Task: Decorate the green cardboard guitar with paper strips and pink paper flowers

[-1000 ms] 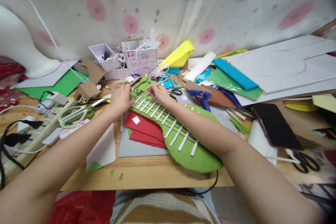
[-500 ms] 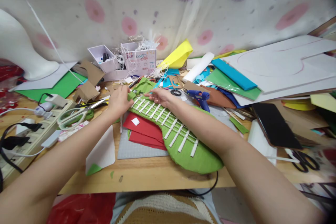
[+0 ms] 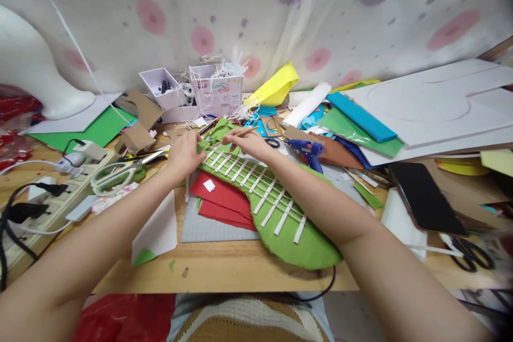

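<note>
Our green guitar-shaped piece (image 3: 312, 251) lies slantwise on the tabletop (image 3: 224, 272), partly over red sheets (image 3: 224, 206). We judge it light and fairly stiff, its papery skin easy to crease and its white strips (image 3: 282, 219) liable to come loose. We would take hold by the edges of the neck and under the broad body, clear of the strips. Our left hand (image 3: 185, 154) has its fingers pinched on the neck end; our right hand (image 3: 249, 144) holds a thin wooden stick (image 3: 246, 131) between narrowed fingers. Behind, a small open box (image 3: 172, 99) contains dark bits (image 3: 164, 86); the larger scribbled box (image 3: 220, 97) overflows with white string (image 3: 218, 67).
</note>
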Motion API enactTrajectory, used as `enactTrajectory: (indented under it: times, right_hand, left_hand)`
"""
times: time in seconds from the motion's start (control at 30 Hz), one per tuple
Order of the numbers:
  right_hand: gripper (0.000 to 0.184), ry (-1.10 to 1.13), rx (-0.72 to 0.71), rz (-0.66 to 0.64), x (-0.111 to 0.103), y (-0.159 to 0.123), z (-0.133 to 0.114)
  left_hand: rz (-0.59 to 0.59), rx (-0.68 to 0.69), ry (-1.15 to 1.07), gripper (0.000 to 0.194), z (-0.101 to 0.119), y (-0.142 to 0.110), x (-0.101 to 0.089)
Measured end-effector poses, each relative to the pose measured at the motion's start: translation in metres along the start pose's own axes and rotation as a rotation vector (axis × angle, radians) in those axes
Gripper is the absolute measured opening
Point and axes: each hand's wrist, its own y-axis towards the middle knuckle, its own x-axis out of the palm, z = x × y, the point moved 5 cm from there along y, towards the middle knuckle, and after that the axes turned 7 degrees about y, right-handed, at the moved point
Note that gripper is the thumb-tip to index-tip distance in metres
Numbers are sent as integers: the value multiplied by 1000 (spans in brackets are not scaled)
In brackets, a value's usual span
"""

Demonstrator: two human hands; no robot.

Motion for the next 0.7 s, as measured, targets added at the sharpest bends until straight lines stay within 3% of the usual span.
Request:
enactTrajectory:
  times: [0.17, 0.27, 0.53, 0.7]
  right_hand:
    - [16, 78, -60, 126, -9, 7, 6]
    - [21, 160, -28, 182, -13, 9, 10]
    - [22, 218, 96, 140, -8, 10, 16]
    - [19, 268, 176, 40, 1, 9, 24]
  left_hand:
    - [19, 20, -8, 25, -1, 0, -1]
    - [-3, 25, -19, 26, 0, -3, 1]
    - [9, 3, -21, 28, -1, -3, -1]
    - [-6, -23, -34, 29, -2, -3, -2]
